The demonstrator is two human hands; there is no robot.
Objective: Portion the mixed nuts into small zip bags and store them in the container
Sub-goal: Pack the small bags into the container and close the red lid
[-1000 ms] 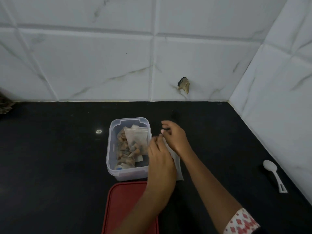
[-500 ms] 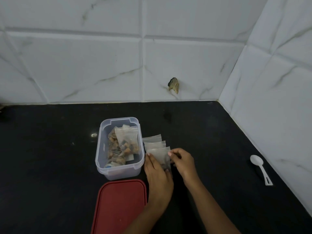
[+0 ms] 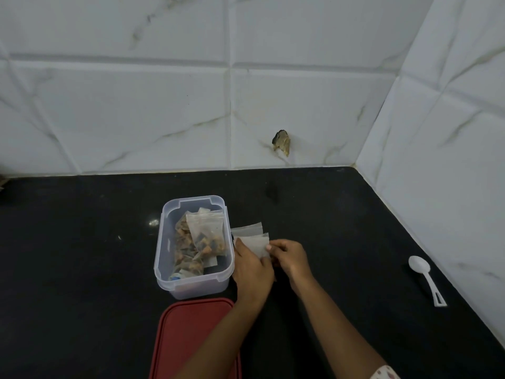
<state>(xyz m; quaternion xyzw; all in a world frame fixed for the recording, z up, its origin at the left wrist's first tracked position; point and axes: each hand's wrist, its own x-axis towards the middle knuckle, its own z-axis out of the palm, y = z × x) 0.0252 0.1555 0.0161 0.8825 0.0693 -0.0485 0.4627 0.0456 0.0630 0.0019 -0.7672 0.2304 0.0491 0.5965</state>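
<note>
A clear plastic container [image 3: 166, 258] stands on the black counter and holds several small zip bags of mixed nuts [image 3: 203, 242]. Just right of it lies a small pile of empty zip bags [image 3: 247, 229]. My left hand [image 3: 252, 269] and my right hand [image 3: 288, 255] meet over that pile and together pinch the top empty bag [image 3: 255, 243] by its edges. The lower part of that bag is hidden under my fingers.
The container's red lid [image 3: 188, 335] lies flat in front of the container. A white plastic spoon [image 3: 426, 277] rests on the counter at the right, near the tiled side wall. White marble tiles close off the back and right.
Both hands have drawn back from the far end of the bag pile toward me, uncovering the empty bags. They now hold the top bag. The view has shifted slightly.
</note>
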